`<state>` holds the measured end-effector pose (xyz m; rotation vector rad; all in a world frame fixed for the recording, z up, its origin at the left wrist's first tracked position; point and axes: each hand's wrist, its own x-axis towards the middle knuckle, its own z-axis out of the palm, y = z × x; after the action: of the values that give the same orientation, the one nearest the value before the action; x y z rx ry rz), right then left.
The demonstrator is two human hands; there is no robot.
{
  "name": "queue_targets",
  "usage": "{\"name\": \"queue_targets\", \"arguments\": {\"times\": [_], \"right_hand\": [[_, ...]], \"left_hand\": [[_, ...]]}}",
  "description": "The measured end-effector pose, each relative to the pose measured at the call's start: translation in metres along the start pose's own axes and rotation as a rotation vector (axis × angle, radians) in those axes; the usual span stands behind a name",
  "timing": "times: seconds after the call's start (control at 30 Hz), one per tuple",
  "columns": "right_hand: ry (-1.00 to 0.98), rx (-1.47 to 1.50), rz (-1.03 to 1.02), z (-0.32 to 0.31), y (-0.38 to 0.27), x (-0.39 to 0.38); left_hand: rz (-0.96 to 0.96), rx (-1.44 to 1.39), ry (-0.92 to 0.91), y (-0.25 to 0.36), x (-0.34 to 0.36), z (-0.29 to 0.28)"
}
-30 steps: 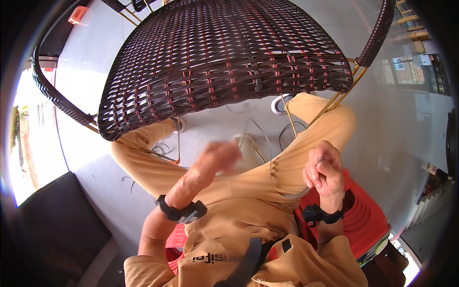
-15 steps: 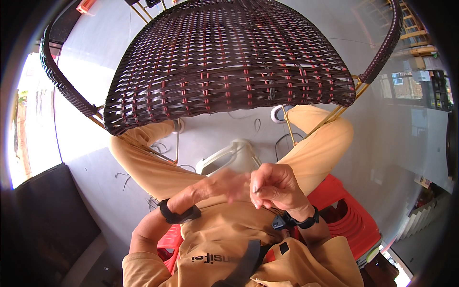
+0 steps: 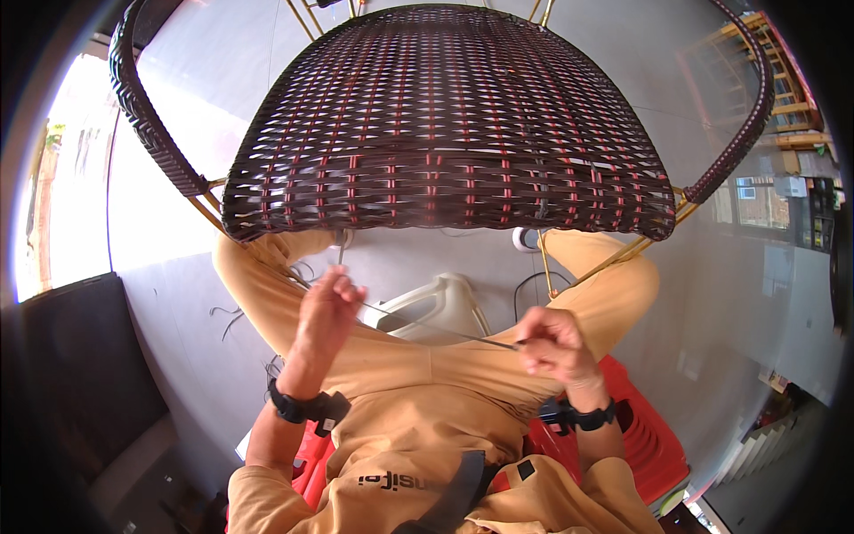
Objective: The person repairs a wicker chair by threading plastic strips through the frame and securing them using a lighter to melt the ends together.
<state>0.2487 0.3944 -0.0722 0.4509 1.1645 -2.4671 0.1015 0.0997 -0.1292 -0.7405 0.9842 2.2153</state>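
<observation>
A thin dark weaving strand (image 3: pixel 445 332) stretches between my two hands above my lap. My right hand (image 3: pixel 559 345) is closed on its right end, fingers curled in a pinch. Slightly blurred, my left hand (image 3: pixel 326 313) is raised with its fingers pinched together at the strand's other end. Beyond both hands stands a woven wicker chair (image 3: pixel 445 125) in dark brown with red strands, its near edge facing me. Neither hand touches the chair. Its curved arms (image 3: pixel 151 107) are wrapped in the same dark strip, over gold-coloured metal legs (image 3: pixel 545 258).
A pale plastic stool (image 3: pixel 449 303) lies between my legs. I sit on red plastic seating (image 3: pixel 645 436). Loose strands (image 3: pixel 227 316) lie on the grey floor by my left leg. A dark panel (image 3: pixel 84 365) stands at left; wooden frames (image 3: pixel 787 89) are at far right.
My hands were close together; now they are apart, with the left moved leftward and up. The strand between them now shows, drawn out. The chair appears slightly lower in view.
</observation>
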Motion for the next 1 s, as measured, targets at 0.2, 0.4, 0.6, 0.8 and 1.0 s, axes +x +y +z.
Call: {"name": "queue_targets", "arguments": {"times": [0.2, 0.4, 0.6, 0.8, 1.0], "right_hand": [[0.335, -0.220, 0.024, -0.060, -0.036, -0.056], [0.591, -0.308, -0.133, -0.103, -0.061, -0.095], [0.754, -0.449, -0.135, -0.106, -0.052, -0.073], [0.275, -0.863, -0.122, -0.022, -0.011, 0.026], [0.088, -1.195, -0.746, 0.076, -0.015, 0.087]], "left_hand": [[0.420, 0.075, 0.029, 0.041, -0.017, -0.007], [0.501, -0.136, 0.052, 0.070, -0.042, -0.033], [0.755, 0.040, 0.114, 0.095, -0.055, -0.017], [0.790, 0.550, 0.011, 0.046, -0.062, 0.030], [0.589, 0.638, -0.196, 0.003, -0.053, 0.057]]}}
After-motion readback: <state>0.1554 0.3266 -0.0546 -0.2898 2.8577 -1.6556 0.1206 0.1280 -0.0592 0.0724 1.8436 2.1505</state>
